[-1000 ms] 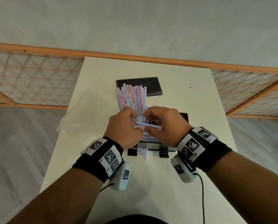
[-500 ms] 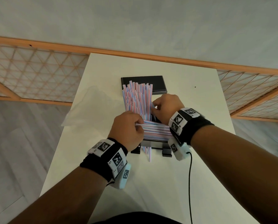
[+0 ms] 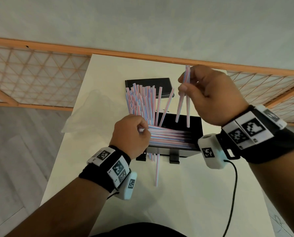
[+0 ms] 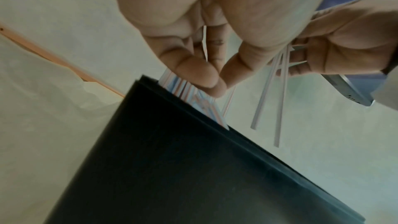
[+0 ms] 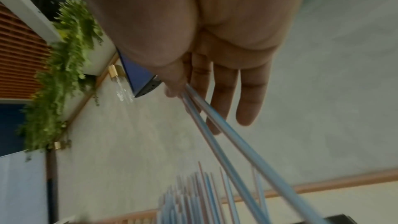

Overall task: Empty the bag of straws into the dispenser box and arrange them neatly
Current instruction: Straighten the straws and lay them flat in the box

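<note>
Thin plastic straws (image 3: 142, 100): white, red-and-blue stripes
Rectangular dispenser box (image 3: 194, 124): black
Flat lid, far (image 3: 148, 82): black
Tabletop (image 3: 185, 194): cream
Wrist bands (image 3: 269, 147): black, black-and-white square markers

Two hands (image 3: 130, 134), one dispenser box (image 3: 183, 120), many straws (image 3: 141, 100)

My right hand (image 3: 216, 96) is now lifting clear of the dispenser box (image 3: 196, 124), pinching two straws (image 3: 185, 100) upright above its far right corner; half a second ago it was down among the standing bundle (image 3: 141, 100). Two straws (image 3: 165, 106) are now leaning apart from that bundle.
</note>
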### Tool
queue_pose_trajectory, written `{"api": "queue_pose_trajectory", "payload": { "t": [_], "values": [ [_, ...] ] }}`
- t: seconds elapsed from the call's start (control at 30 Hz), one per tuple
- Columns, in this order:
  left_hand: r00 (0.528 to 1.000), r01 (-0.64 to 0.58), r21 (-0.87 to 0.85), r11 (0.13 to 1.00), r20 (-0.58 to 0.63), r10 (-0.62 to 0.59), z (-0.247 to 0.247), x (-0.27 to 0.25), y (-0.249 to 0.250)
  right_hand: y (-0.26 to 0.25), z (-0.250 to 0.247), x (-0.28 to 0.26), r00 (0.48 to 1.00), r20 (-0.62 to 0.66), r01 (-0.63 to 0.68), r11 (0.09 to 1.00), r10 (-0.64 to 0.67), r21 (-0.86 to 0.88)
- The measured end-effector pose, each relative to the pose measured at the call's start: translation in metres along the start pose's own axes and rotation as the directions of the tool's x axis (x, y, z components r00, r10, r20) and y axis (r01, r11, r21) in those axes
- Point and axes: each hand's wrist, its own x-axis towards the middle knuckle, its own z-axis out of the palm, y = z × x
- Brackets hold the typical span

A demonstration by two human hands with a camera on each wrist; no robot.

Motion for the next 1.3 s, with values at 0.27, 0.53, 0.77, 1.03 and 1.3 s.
{"api": "queue_pose_trajectory", "payload": {
  "t": [0.27, 0.53, 0.77, 1.03, 1.3],
  "values": [
    [1.0, -0.001, -0.249, 0.969, -0.004, 0.0, -0.005, -0.001, 0.016, 0.02, 0.077, -0.043, 0.902, 0.433, 0.025, 0.997, 0.008, -0.071],
    [0.954, 0.067, -0.091, 0.994, -0.287, -0.091, -0.006, -0.005, -0.012, 0.059, 0.092, -0.033, 0.8, 0.388, -0.421, 0.889, 0.458, -0.181],
    [0.91, 0.389, -0.32, 0.864, -0.015, -0.415, 0.019, 0.0, -0.019, 0.058, 0.111, -0.012, 0.584, 0.635, -0.447, 0.853, 0.506, -0.269],
    [0.94, 0.304, -0.377, 0.875, -0.028, -0.339, 0.031, -0.004, -0.028, 0.054, 0.125, -0.009, 0.492, 0.653, -0.501, 0.8, 0.576, -0.329],
    [0.942, 0.299, -0.362, 0.883, -0.035, -0.333, 0.032, -0.002, -0.031, 0.055, 0.123, -0.008, 0.507, 0.602, -0.498, 0.779, 0.617, -0.38]
  ]
}}
